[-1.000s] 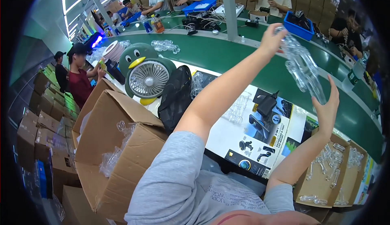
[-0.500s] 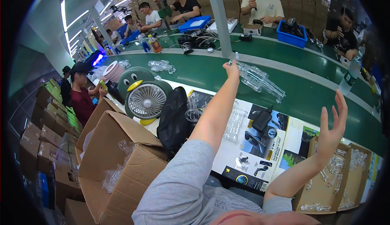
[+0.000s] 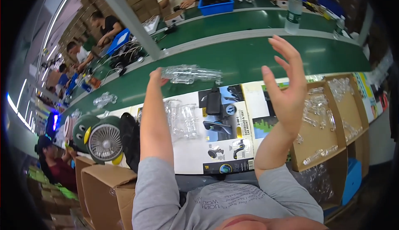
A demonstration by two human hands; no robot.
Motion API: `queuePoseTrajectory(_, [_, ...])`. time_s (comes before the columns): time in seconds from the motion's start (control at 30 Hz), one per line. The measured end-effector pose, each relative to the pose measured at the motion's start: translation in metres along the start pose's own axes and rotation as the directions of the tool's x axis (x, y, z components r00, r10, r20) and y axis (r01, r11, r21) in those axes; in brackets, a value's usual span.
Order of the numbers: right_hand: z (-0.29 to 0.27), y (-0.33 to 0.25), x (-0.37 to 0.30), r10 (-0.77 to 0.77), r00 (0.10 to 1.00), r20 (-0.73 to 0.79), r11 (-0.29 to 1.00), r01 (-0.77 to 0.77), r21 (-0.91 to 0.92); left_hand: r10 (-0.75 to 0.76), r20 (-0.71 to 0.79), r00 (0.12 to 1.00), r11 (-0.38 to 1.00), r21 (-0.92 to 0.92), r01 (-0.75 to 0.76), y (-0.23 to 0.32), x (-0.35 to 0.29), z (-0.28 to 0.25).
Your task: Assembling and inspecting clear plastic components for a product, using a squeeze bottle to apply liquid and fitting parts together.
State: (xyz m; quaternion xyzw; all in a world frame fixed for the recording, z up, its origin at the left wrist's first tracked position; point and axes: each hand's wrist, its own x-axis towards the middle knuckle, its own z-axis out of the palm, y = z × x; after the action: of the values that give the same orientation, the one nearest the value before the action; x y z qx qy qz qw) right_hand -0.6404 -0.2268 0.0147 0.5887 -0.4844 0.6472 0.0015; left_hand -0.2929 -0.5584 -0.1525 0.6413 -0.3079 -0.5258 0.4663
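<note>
Left hand (image 3: 157, 77) of mine is stretched out over the green table (image 3: 245, 59), pinching one end of a clear, crinkly plastic blister tray (image 3: 190, 74) that juts out to the right, level above the table's near edge. Right hand (image 3: 286, 88) is raised with palm open and fingers spread, holding nothing, well apart from the tray's free end.

Below my arms I see a flat printed cardboard sheet (image 3: 226, 130) with pictures of a black phone mount, and on its left part a few more clear plastic trays (image 3: 183, 120) lie stacked. To my right sits an open brown cardboard box (image 3: 322, 136) with a divider; both compartments carry loose clear plastic pieces scattered over the bottom, and I cannot tell how many. At lower left another open brown cardboard box (image 3: 99, 184) stands with its flaps up; I cannot see inside it. Beside it is a small green desk fan shaped like a duck (image 3: 99, 136).

Across the table, a blue plastic bin (image 3: 216, 6) holds dark parts, and a clear water bottle (image 3: 293, 11) stands upright near the far edge. Other people sit working along the far side.
</note>
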Motion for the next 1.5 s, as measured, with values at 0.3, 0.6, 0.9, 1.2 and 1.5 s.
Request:
queuePoseTrajectory(0.3, [-0.002,0.002,-0.002,-0.058,0.998,0.026,0.998,0.058,0.000,-0.092,0.002,0.996,0.974,-0.208,0.091,-0.013,0.002,-0.017])
queuePoseTrajectory(0.6, [0.002,0.002,-0.003,-0.075,0.996,0.040,0.997,0.076,-0.013,-0.024,-0.066,0.998,0.973,-0.232,0.008,-0.029,0.008,-0.021])
queuePoseTrajectory(0.9, [-0.002,-0.020,-0.014,-0.400,0.916,0.018,0.880,0.378,0.288,0.040,-0.088,0.995,0.910,0.414,0.000,-0.027,0.043,-0.043])
queuePoseTrajectory(1.2, [0.002,-0.071,-0.053,-0.616,0.708,-0.345,0.617,0.706,0.349,0.870,-0.309,0.383,0.492,0.542,-0.681,0.032,-0.042,-0.013])
queuePoseTrajectory(1.5, [-0.005,-0.073,-0.060,-0.586,0.739,-0.331,0.588,0.670,0.454,0.935,-0.177,0.306,0.278,-0.163,-0.947,0.031,-0.276,0.056])
